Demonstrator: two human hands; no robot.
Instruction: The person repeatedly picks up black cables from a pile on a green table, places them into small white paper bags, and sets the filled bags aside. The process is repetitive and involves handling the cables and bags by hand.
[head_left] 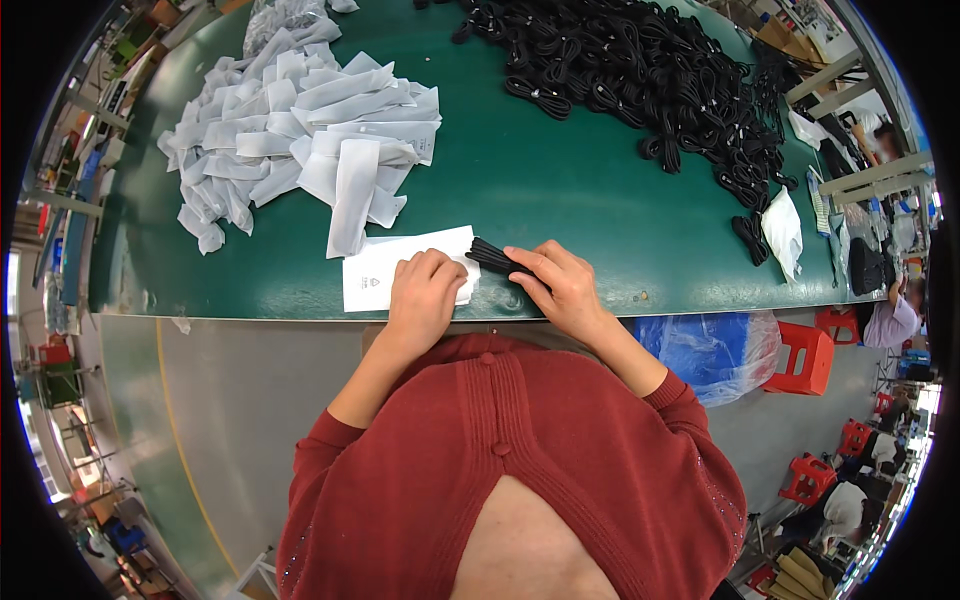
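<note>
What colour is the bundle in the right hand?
The bundle is black, best in the head view.

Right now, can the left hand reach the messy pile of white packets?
Probably yes: the white packets lie ahead and left of the left hand, and nothing tall stands between. The hand is on flat white packaging, so it may need to leave that first.

On your right, a blue, plastic-covered bundle [690, 350] sits just beside a red stool [822, 358]. To your left, a yellow line [179, 440] runs along the grey floor [260, 400].
</note>
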